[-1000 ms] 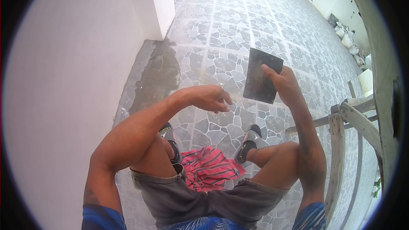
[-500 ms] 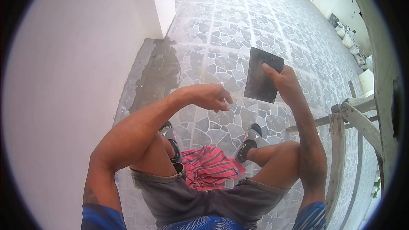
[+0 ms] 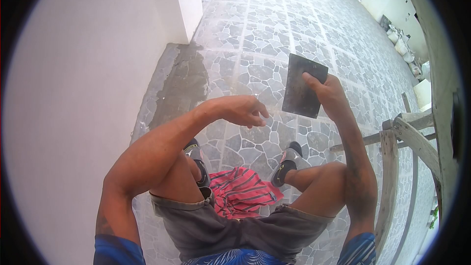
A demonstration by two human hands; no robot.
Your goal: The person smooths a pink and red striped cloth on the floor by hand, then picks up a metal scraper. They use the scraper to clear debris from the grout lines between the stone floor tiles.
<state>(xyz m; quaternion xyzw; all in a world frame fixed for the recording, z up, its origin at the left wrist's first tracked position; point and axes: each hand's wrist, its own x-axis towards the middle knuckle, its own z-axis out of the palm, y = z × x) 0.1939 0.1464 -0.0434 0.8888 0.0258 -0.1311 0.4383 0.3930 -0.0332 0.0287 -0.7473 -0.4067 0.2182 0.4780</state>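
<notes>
My right hand (image 3: 327, 94) grips a dark rectangular plate (image 3: 300, 86) by its right side, the thumb lying across its face. To the left of the plate, my left hand (image 3: 245, 111) hangs over the floor with bent fingers, and nothing shows in it. A wet grey mortar patch (image 3: 184, 81) covers the floor along the wall, beyond my left forearm. Between my feet, a pink striped cloth (image 3: 243, 191) lies on the stone-patterned floor (image 3: 260, 71).
A white wall (image 3: 93, 68) rises on the left, with a protruding corner ahead. Wooden framing (image 3: 388, 167) stands close on the right. Pale sacks (image 3: 401, 46) sit by the far right wall.
</notes>
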